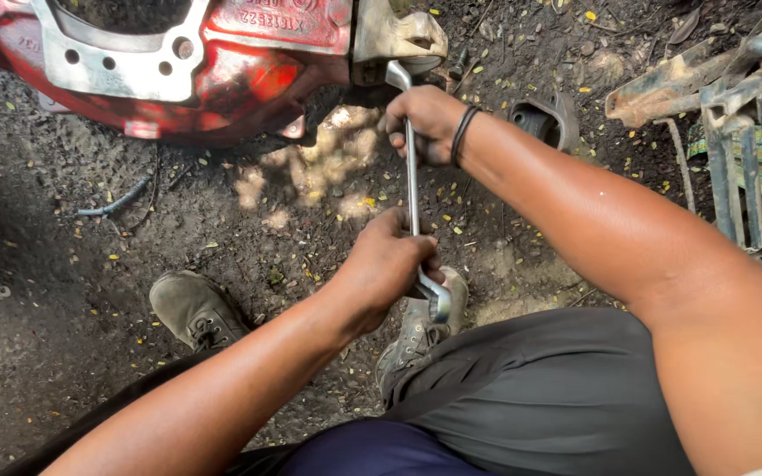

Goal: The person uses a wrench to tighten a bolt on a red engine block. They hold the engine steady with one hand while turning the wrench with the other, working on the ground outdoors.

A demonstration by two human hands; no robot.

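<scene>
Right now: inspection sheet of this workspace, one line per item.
Surface: bare dark soil strewn with small yellow leaves.
Job's things: long metal wrench, upper end at the red machine housing.
Clutter: rusty metal frame parts at right; small metal bracket on the ground.
Grippers: left hand grips the wrench's lower end; right hand grips near its top.
Cables: thin dark hose on the soil.
Surroundings: the person's two shoes below.

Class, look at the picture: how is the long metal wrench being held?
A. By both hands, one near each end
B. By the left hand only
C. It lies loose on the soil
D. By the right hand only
A: the right hand grips the wrench near the red housing, and the left hand grips its near end.
</scene>
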